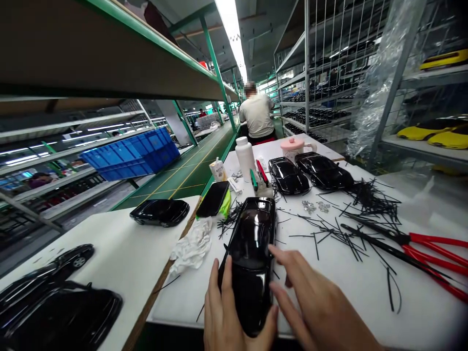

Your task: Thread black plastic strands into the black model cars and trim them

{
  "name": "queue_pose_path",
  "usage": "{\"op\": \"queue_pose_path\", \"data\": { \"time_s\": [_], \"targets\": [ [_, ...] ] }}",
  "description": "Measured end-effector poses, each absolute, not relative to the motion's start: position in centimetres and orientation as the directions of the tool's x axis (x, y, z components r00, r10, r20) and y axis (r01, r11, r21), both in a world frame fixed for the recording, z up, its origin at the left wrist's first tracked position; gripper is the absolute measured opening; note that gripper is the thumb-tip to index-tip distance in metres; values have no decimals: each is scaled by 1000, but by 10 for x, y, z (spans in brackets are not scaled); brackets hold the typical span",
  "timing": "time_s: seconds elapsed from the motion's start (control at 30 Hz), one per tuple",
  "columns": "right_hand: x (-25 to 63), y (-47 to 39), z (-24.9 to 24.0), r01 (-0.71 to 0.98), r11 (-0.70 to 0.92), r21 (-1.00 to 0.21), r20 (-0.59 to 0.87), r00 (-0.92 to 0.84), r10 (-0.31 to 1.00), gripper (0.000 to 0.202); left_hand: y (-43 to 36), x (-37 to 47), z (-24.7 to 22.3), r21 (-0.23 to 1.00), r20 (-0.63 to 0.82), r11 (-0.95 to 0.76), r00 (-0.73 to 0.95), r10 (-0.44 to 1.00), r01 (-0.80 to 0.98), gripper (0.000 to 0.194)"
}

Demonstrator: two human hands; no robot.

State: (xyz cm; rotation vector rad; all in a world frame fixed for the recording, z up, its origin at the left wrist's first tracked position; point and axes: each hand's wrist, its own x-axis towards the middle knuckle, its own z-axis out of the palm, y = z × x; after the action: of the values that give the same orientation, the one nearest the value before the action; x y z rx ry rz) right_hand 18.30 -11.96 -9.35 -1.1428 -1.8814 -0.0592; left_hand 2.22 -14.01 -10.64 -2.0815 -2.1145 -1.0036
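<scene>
A glossy black model car (250,248) sits in front of me near the edge of the white tabletop. My left hand (228,312) grips its near end, fingers along the left side and thumb at the right. Beside the car's right side is my right hand (310,292), fingers apart; the index fingertip is at the side window, and I cannot tell how firmly it touches. Two more black model cars (288,174) stand farther back. Thin black strips (334,234) lie scattered to the right, with small clear pieces (316,206) close by.
Red-handled long-nose pliers (409,239) lie at right. Behind the car stand a white bottle (244,158) and a pink lidded cup (292,146). A phone (214,199) and crumpled tissue (192,246) are at left, beside another table with black cars (160,212). A person (256,117) sits ahead.
</scene>
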Motion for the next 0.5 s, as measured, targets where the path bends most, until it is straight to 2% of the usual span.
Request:
{"op": "queue_pose_path", "data": {
  "time_s": [0.07,0.13,0.5],
  "targets": [
    [188,-105,-88,814,504,-287,705,-177,687,29,-140,24,-105,438,442,-118,-99,892,891,78],
    [188,-95,-88,847,469,-251,677,-192,710,27,-141,24,-105,456,445,-141,-88,891,879,78],
    [206,-104,-92,759,555,-340,674,-216,707,24,-144,21,-103,476,415,-141,-80,906,868,77]
  ]
}}
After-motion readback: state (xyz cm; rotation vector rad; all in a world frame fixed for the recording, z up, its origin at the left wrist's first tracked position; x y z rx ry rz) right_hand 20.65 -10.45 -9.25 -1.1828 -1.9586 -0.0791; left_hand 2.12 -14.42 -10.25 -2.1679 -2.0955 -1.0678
